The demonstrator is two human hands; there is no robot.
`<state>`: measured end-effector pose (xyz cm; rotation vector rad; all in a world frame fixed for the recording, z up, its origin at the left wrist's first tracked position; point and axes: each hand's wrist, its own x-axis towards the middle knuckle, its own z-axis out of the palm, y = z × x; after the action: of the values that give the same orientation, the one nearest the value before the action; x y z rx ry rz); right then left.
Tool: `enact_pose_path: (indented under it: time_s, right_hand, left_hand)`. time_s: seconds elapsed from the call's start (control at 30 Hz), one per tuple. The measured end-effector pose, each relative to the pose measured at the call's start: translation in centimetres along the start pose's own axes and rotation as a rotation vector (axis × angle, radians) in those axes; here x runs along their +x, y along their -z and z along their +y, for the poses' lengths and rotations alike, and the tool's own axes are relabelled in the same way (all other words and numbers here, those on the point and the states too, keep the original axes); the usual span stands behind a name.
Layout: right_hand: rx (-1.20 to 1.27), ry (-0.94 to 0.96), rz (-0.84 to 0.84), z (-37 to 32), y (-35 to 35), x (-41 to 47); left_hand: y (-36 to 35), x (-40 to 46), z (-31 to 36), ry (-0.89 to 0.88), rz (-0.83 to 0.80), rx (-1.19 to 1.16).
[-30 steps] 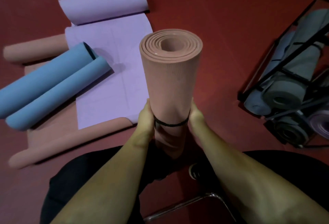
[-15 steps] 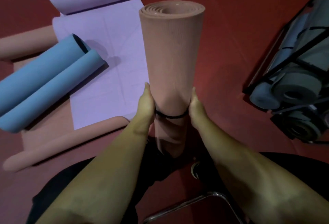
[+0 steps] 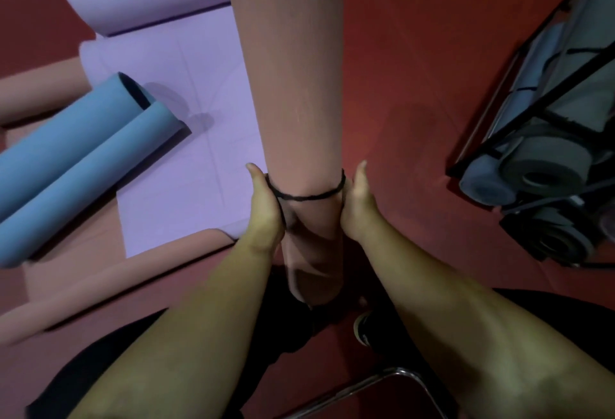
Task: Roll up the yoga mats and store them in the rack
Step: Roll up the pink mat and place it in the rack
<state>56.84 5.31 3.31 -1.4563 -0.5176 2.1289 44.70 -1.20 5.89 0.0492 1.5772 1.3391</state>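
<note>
Red floor (image 3: 416, 52) lay below; both hands, left (image 3: 264, 215) and right (image 3: 357, 205), gripped the rolled pink mat (image 3: 293, 85), working its black band (image 3: 306, 197) on; next, probably the rack (image 3: 545, 152).

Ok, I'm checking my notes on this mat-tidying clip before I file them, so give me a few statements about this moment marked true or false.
1. Both hands, left hand and right hand, hold the upright rolled salmon-pink yoga mat. True.
2. A thin black elastic band circles that rolled mat between the hands. True.
3. The black metal rack holds no mats. False: it holds several rolled grey and blue-grey mats.
4. The light blue mat lies flat and fully unrolled. False: it is curled in from both ends into two tubes.
5. The lilac mat lies partly unrolled on the red floor. True.
</note>
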Motion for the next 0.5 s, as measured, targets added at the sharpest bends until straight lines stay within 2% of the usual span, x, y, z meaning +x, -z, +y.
enact_pose_path:
  time_s: [0.17, 0.3, 0.4, 0.5]
  right_hand:
    - [-0.188, 0.109, -0.016, -5.8, 0.4, -4.7]
    - [-0.327, 0.273, 0.002, -5.1, 3.1, -9.9]
    - [-0.277, 0.172, -0.078, -4.1, 3.9, -13.2]
    - [-0.329, 0.188, -0.058, -4.6, 5.1, -15.7]
  left_hand:
    - [-0.6, -2.3, 4.9, -0.07, 0.022, -0.012]
    - [-1.6, -7.4, 6.6, -0.058, -0.239, 0.028]
    - [-2.6, -11.7, 5.9, 0.013, -0.445, 0.027]
    - [-2.9, -13.7, 5.3, 0.042, -0.497, 0.045]
